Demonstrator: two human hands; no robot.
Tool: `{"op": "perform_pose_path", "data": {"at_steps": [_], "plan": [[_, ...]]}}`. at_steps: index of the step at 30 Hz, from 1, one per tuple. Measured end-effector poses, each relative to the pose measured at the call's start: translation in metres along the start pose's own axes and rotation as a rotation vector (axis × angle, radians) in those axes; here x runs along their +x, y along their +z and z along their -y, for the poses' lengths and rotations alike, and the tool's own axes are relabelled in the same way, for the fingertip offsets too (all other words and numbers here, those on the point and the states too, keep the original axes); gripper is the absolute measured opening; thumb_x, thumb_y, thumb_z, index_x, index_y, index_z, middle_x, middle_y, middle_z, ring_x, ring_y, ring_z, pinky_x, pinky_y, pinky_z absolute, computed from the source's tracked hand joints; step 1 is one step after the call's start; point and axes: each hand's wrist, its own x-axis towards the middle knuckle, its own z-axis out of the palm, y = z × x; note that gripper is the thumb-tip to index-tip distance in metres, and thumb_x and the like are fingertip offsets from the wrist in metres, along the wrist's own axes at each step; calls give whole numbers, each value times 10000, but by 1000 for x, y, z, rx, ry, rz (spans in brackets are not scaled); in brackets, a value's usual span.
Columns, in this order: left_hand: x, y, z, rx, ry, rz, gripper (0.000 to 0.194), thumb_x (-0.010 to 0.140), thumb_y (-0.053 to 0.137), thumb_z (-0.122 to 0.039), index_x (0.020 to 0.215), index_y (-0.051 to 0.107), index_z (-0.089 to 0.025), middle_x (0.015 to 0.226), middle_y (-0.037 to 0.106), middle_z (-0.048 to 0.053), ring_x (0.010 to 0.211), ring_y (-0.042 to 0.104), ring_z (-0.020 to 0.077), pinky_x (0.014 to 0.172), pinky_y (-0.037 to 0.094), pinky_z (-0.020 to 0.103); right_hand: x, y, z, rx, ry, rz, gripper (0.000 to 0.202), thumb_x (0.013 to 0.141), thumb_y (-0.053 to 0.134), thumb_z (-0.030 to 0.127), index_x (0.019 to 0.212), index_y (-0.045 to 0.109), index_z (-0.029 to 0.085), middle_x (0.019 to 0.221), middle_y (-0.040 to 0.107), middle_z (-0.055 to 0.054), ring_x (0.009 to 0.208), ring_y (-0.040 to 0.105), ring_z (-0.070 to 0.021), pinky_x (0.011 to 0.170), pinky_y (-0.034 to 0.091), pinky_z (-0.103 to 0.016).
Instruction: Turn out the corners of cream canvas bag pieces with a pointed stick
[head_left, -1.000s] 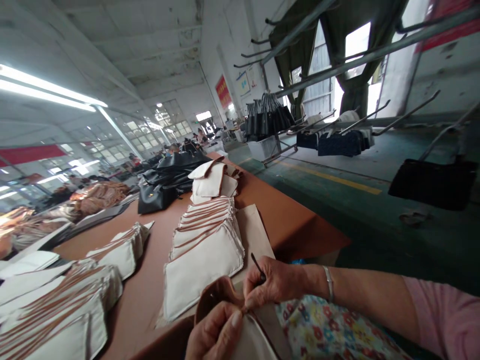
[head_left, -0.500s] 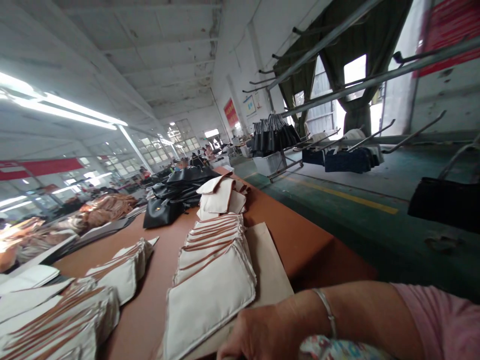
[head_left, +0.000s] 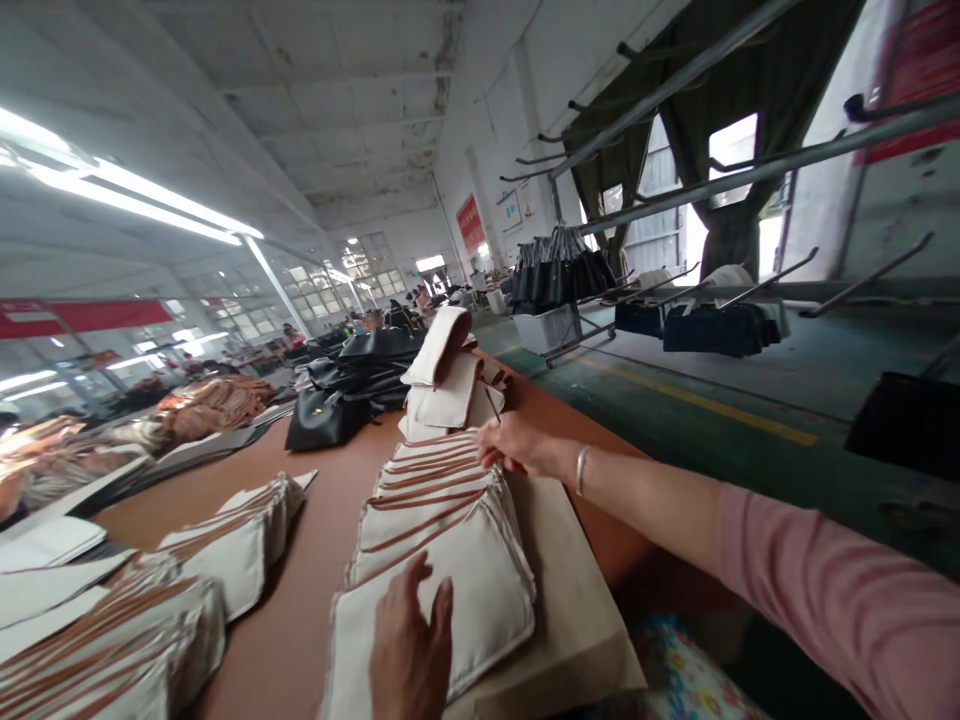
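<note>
A row of overlapping cream fabric pouches with brown piping (head_left: 427,500) lies on a tan board (head_left: 559,560) on the brown table (head_left: 300,590). My left hand (head_left: 411,645) rests flat, fingers spread, on the nearest pouch (head_left: 480,600). My right hand (head_left: 516,444) reaches out to the far end of the row, fingertips on the top pouches. A thin dark tool (head_left: 492,402) sticks up from between its fingers. A silver bangle sits on that wrist.
A loose heap of cream pouches (head_left: 448,378) lies just beyond the row, with black bags (head_left: 352,375) behind. More pouch stacks (head_left: 247,530) fill the left. The table's edge drops to a green floor (head_left: 712,400) on the right, with racks of dark bags (head_left: 559,270).
Both hands left the brown-edged piece near my lap. My right arm stretched forward to the far end of the pouch row; my left hand came down flat on the nearest pouch.
</note>
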Motion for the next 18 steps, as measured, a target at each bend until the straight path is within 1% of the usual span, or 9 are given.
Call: {"op": "perform_pose_path", "data": {"at_steps": [1,3,5,7,8,10,13,15,18], "plan": [[17,15,-2,57,42,17,395,937,442,-360,1266,494,-146,1209,633,149,1113,580,304,925,457,418,-14,8,-19,-13,28,32,271,824,648,342,711,559,112,628,647,-55,422,542,-83,303,226,-151],[48,39,-6,112,96,52,389,923,465,-277,1301,495,-188,1267,610,116,1142,555,279,954,426,390,-43,21,-53,-34,85,99,190,797,632,269,711,571,111,604,648,-48,429,573,-102,287,233,-146],[70,53,-8,171,120,83,372,889,513,-230,1258,553,-203,1169,653,97,1048,585,265,890,430,358,-67,25,-77,-42,130,129,133,763,628,240,770,575,118,600,657,-31,418,579,-109,278,242,-141],[81,59,-8,235,144,103,271,878,532,-233,1124,640,-199,1023,681,89,954,593,263,833,417,351,-80,20,-91,-43,145,109,147,758,611,252,815,574,122,620,667,-27,422,582,-107,276,242,-135],[84,61,-9,265,159,104,223,882,531,-248,1050,667,-195,970,679,89,931,587,268,821,404,358,-82,14,-94,-41,141,83,161,766,599,269,828,575,123,639,673,-31,432,586,-104,277,241,-132],[84,60,-11,316,195,91,196,901,511,-271,968,678,-193,947,665,95,934,567,284,819,381,381,-78,0,-95,-37,116,11,191,787,572,307,848,576,125,683,681,-40,460,593,-99,283,245,-128],[78,58,-13,358,257,65,239,944,441,-263,949,670,-196,976,646,104,942,551,292,823,366,397,-64,-17,-91,-37,68,-79,230,805,544,344,875,578,127,726,684,-50,463,583,-96,283,250,-137],[72,56,-13,365,287,49,283,966,403,-264,937,676,-193,965,642,110,943,550,294,835,365,399,-56,-20,-88,-41,43,-103,240,809,530,343,896,579,125,746,689,-59,462,584,-100,285,253,-143],[61,57,-13,344,296,30,289,968,412,-292,1006,683,-200,903,637,103,910,561,294,844,370,402,-46,-10,-86,-58,-8,-101,254,828,498,322,962,585,124,824,708,-79,575,652,-130,332,318,-150]]}}
